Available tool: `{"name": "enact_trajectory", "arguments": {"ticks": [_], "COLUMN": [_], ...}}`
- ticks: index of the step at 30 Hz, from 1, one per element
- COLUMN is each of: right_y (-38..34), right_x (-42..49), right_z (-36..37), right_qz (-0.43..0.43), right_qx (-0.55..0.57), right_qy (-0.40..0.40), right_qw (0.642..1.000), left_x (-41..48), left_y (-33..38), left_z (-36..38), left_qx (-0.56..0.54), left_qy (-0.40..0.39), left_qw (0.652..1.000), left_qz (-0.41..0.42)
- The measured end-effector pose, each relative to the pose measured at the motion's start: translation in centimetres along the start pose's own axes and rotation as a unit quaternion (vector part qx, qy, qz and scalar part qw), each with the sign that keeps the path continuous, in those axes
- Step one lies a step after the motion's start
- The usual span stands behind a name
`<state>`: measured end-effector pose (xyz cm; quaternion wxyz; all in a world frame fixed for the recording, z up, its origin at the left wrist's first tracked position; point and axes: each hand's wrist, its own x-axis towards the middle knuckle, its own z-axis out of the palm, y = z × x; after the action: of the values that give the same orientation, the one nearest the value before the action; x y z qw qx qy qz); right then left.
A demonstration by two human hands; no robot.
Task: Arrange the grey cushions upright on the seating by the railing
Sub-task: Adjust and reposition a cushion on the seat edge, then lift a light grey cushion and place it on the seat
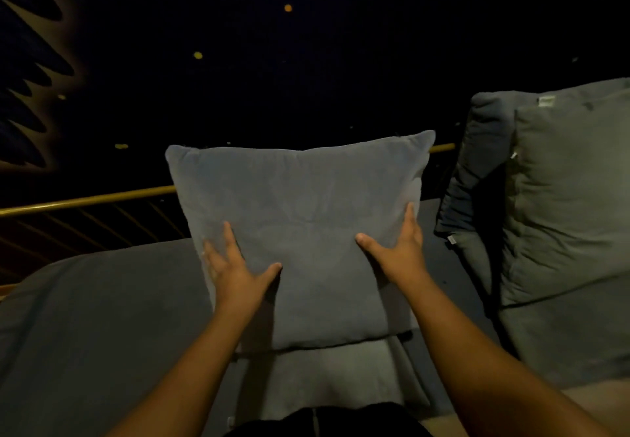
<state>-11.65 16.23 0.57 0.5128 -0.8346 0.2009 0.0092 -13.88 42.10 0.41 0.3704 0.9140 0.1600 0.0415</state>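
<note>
- Grey cushion (300,232) stands upright at the centre of the view, its lower edge resting on the seating (102,317), its top edge level with the brass-coloured railing (85,199) behind it.
- Left hand (235,266): palm flat against the cushion's lower left face, fingers spread, thumb angled inward. Grip wide; pressing rather than clasping.
- Right hand (399,249): palm on the lower right face, fingers reaching up along the side edge, thumb pointing inward. Grip likewise wide, steadying the cushion between the two palms.
- Back cushions (562,197) at the right already stand upright, one darker piece just beside a larger one, near but apart from the held cushion.
- Step in hand, as judged: seating and squaring this cushion against the railing side.
- Next move calls for an even push from both palms so the cushion leans back without slumping, then a slow release to test whether it stands unaided.
- Whether anything supports it from behind cannot be determined; the background is dark.
</note>
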Motion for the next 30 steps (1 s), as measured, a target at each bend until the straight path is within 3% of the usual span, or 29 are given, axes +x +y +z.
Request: {"name": "enact_trajectory", "arguments": {"ticks": [4, 8, 11, 15, 17, 21, 27, 30], "right_y": [-0.2, 0.7, 2.7, 6.6, 8.9, 13.1, 18.1, 19.2], "right_x": [0.0, 0.3, 1.5, 4.3, 5.8, 8.9, 14.3, 17.5], "right_z": [-3.3, -9.3, -14.6, -21.0, -23.9, -29.2, -35.6, -38.2], "right_qz": [-0.032, -0.054, -0.047, -0.009, 0.018, 0.05, 0.079, 0.087], "right_qx": [0.024, 0.037, 0.042, 0.051, 0.058, 0.065, 0.034, 0.036], "right_qy": [0.028, 0.077, 0.147, 0.226, 0.243, 0.265, 0.297, 0.312], "right_qw": [0.999, 0.995, 0.987, 0.973, 0.968, 0.961, 0.951, 0.946], "left_x": [0.1, -0.9, -2.8, -5.5, -6.6, -7.9, -5.3, -4.1], "left_y": [4.4, 11.5, 17.2, 24.1, 27.4, 33.2, 38.9, 39.0], "left_z": [0.2, 4.6, 9.9, 17.0, 20.4, 27.3, 38.0, 40.9], "left_qx": [0.05, 0.062, 0.044, 0.039, -0.008, -0.138, -0.297, -0.34], "left_qy": [0.001, -0.051, -0.171, -0.262, -0.318, -0.393, -0.322, -0.278], "left_qw": [0.988, 0.949, 0.934, 0.896, 0.89, 0.896, 0.898, 0.893], "left_qz": [0.146, 0.304, 0.311, 0.358, 0.327, 0.153, -0.052, -0.097]}}
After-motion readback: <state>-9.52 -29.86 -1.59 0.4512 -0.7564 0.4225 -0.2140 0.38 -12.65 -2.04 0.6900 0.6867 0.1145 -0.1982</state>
